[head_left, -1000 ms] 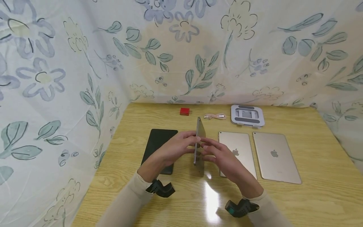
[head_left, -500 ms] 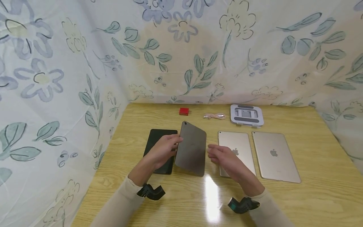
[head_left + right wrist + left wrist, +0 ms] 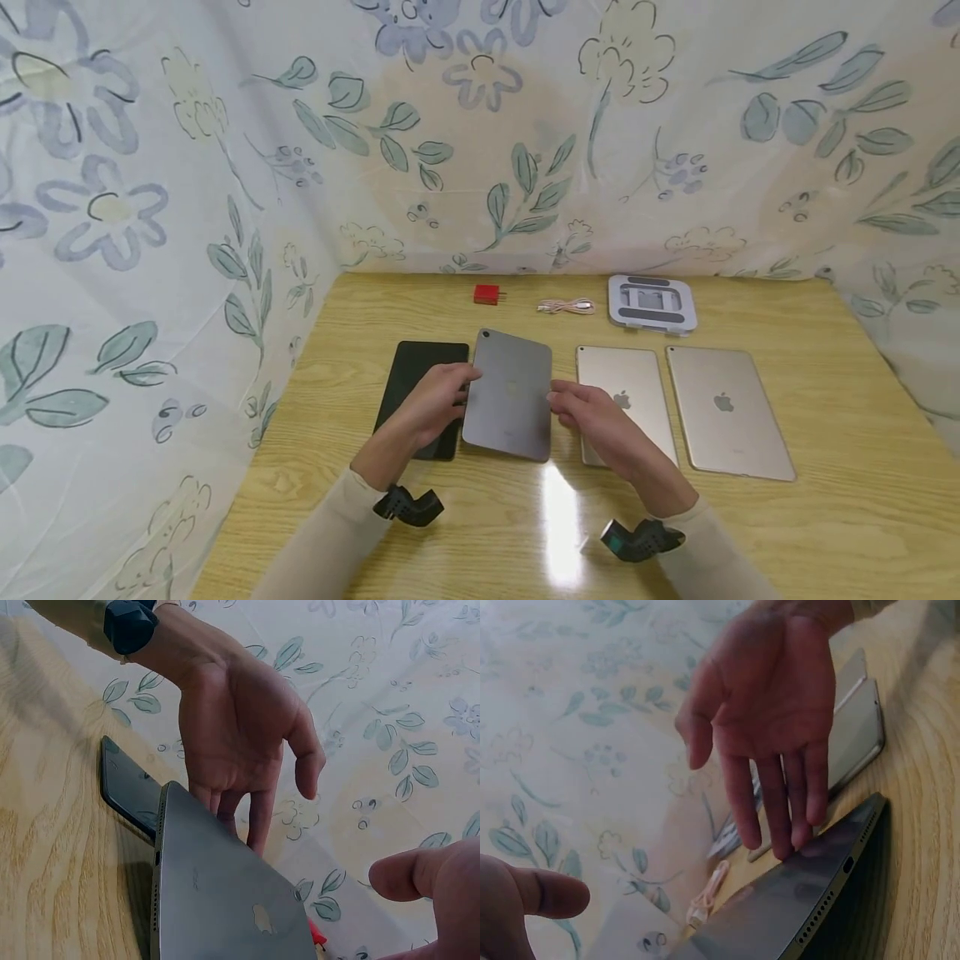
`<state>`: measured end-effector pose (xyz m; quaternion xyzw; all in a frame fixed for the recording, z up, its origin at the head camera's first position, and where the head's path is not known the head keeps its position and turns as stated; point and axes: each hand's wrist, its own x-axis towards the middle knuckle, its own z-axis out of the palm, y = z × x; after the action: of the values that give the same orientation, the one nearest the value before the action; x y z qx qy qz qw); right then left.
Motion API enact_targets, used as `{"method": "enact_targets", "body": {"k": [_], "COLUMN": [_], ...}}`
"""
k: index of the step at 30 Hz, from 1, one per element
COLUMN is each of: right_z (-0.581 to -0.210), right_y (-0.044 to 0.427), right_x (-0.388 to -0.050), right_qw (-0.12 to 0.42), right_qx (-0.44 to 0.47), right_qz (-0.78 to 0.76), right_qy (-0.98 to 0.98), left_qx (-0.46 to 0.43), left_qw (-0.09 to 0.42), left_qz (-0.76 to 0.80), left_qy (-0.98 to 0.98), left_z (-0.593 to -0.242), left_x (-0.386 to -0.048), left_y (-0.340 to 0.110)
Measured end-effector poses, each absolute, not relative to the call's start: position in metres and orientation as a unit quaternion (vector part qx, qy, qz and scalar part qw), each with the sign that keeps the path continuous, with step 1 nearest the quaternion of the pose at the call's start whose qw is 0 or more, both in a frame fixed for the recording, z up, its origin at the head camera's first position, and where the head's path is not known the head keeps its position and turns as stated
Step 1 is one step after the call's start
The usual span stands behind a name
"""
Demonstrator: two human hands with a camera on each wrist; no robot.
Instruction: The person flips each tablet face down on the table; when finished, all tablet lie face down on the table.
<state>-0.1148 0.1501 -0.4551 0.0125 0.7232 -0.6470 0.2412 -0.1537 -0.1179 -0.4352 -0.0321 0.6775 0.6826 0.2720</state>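
Note:
A grey tablet [image 3: 512, 396], back side up, is tilted just above the middle of the table. My left hand [image 3: 435, 404] is at its left edge; in the right wrist view the left fingers [image 3: 259, 817] reach behind that edge, fairly straight, with the thumb apart from the tablet. At the opposite edge is my right hand [image 3: 600, 421]. Its fingers [image 3: 775, 810] look straight in the left wrist view, their tips at the tablet's edge, thumb held away. Left of the grey tablet lies a black tablet [image 3: 411, 375], partly covered by the left hand.
Two gold tablets lie back up on the right, a nearer one [image 3: 622, 371] partly behind the right hand and a farther one [image 3: 731, 433]. Along the back are a red charger plug [image 3: 487, 294], a coiled pink cable [image 3: 566, 307] and a grey-white stand [image 3: 652, 305]. Floral cloth [image 3: 480, 167] surrounds the wooden table.
The grey tablet has turned from upright on edge to nearly flat, its back now facing up. My left hand has moved left; the right hand came off it and is now at its right edge.

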Motion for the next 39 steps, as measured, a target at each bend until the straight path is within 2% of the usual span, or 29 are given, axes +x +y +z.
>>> {"method": "enact_targets", "body": {"k": [20, 39], "right_z": [-0.456, -0.452], "right_y": [0.157, 0.162], "right_x": [-0.111, -0.111], "right_qw": [0.215, 0.21], "right_qx": [0.032, 0.026], "right_qz": [-0.606, -0.59], "right_qy": [0.766, 0.779], "left_qx": [-0.035, -0.01], "left_qw": [0.272, 0.256], "left_qz": [0.641, 0.573], "left_qy": [0.717, 0.779], "left_z": [-0.452, -0.446], "left_x": [-0.162, -0.157], "left_y": [-0.105, -0.105]}}
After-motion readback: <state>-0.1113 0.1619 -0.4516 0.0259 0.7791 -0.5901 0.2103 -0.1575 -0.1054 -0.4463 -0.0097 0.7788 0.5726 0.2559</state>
